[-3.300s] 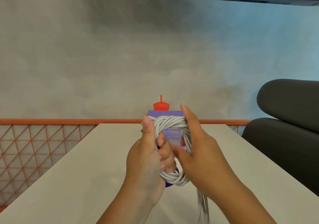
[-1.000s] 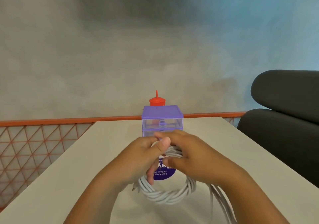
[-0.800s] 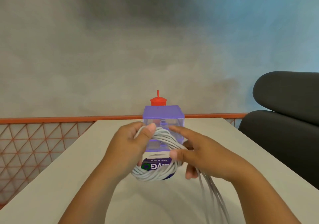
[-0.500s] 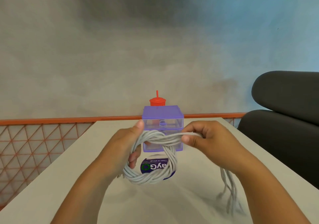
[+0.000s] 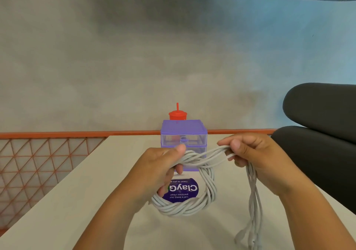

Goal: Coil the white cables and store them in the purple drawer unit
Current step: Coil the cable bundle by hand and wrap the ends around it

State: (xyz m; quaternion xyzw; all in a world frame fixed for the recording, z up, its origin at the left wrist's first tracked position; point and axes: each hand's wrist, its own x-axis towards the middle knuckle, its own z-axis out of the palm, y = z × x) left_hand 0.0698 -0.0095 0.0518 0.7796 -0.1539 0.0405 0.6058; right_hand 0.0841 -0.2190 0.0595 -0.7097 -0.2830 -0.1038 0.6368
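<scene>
Your left hand [image 5: 154,170] is closed around the left side of the coil of white cables [image 5: 192,201], thumb laid across the top of the strands and fingers curled through the ring from below. Your right hand [image 5: 256,157] pinches a bundle of the same strands, thumb pressed against the fingertips [image 5: 223,143], so the cables run taut between your two hands. From your right hand the loose tails [image 5: 252,201] hang down, and their ends [image 5: 244,236] reach the table [image 5: 86,201] near the bottom edge of the view; they are blurred there, so you cannot make out the connectors.

The coil is held just above the table, tilted toward you, and through its ring you see a round purple sticker [image 5: 183,191] with white lettering lying flat on the tabletop. Just behind the coil stands the purple drawer unit [image 5: 184,134], its clear drawer fronts shut. A red cup with a straw [image 5: 177,113] stands behind the unit.

The table is pale and plain. An orange rail with lattice mesh [image 5: 38,165] runs along its far and left sides, a grey wall [image 5: 134,66] rises behind, and a dark padded chair [image 5: 319,134] sits to the right.
</scene>
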